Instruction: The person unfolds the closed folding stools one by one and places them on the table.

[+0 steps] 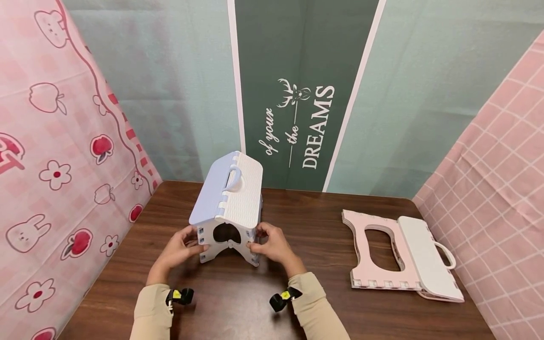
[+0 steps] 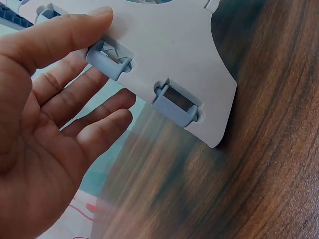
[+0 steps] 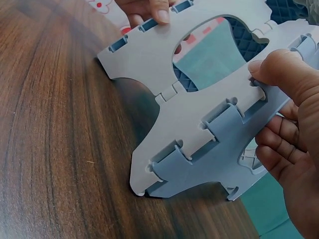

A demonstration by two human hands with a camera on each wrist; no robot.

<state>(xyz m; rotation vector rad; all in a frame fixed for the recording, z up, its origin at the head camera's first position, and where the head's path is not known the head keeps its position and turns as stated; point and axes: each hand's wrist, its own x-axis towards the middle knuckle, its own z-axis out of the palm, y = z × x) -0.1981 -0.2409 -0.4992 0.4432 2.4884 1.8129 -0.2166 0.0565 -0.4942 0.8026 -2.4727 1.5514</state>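
A white and blue folding stool [image 1: 242,198] stands on the table, its two seat halves sloping down from a raised middle like a roof. A blue handle loop [image 1: 233,179] sticks up at the ridge. My left hand [image 1: 182,248] grips the stool's left side, thumb on the white end panel [image 2: 164,45] and the other fingers around the side edge. On the opposite side my right hand [image 1: 274,243] holds the other leg edge, its thumb on the end panel near the blue hinges [image 3: 219,119]. The end panel is slightly bent at its middle joint.
A pink and white folding stool [image 1: 384,255] lies folded flat on the right of the brown wooden table [image 1: 306,302]. Printed cloths hang around the table: pink at left [image 1: 55,141] and right [image 1: 501,156], green [image 1: 306,56] behind.
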